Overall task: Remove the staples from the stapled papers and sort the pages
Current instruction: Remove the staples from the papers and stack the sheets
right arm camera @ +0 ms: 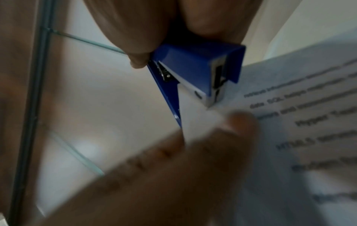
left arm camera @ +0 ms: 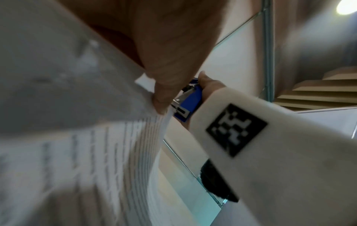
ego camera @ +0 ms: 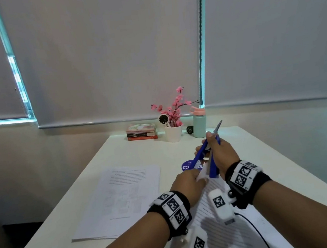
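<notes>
My right hand (ego camera: 222, 153) grips a blue stapler (ego camera: 212, 169), swung open, its base arm pointing left and its metal tail sticking up. In the right wrist view the stapler (right arm camera: 193, 65) has its head set against the top corner of the printed papers (right arm camera: 299, 122). My left hand (ego camera: 188, 182) pinches that corner, and its fingers (right arm camera: 239, 123) lie just below the stapler's head. The held papers (ego camera: 224, 240) slope down toward me. The left wrist view shows my left hand (left arm camera: 168, 61), the papers (left arm camera: 96, 152) and the stapler (left arm camera: 191, 99). No staple can be made out.
A separate set of printed sheets (ego camera: 120, 197) lies flat on the white table (ego camera: 137, 153), left of my hands. A blue round disc (ego camera: 186, 165) lies under the stapler. At the back stand books (ego camera: 141, 132), a flower pot (ego camera: 174, 132) and a mint bottle (ego camera: 199, 125).
</notes>
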Demonstrator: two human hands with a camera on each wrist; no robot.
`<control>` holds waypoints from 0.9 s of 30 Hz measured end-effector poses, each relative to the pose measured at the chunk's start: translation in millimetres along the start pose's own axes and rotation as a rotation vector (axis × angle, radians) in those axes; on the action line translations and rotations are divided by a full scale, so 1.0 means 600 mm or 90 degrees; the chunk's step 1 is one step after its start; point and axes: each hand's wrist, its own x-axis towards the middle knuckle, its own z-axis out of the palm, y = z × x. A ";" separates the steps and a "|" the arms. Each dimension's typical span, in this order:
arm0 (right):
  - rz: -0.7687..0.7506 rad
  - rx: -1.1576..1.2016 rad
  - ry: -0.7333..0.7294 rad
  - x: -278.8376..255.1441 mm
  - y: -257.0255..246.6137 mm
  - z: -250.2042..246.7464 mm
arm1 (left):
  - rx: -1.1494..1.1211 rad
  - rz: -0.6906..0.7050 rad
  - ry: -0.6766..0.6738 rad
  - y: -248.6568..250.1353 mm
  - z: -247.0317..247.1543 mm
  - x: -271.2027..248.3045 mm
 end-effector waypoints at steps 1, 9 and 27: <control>-0.006 0.004 -0.012 -0.003 0.000 0.002 | -0.012 0.015 0.024 0.005 0.003 0.003; -0.012 0.063 -0.009 -0.011 -0.010 -0.012 | -0.030 0.048 0.122 -0.008 0.015 0.005; -0.039 -0.482 -0.106 0.015 -0.008 -0.149 | 0.030 -0.216 0.149 -0.155 -0.184 0.040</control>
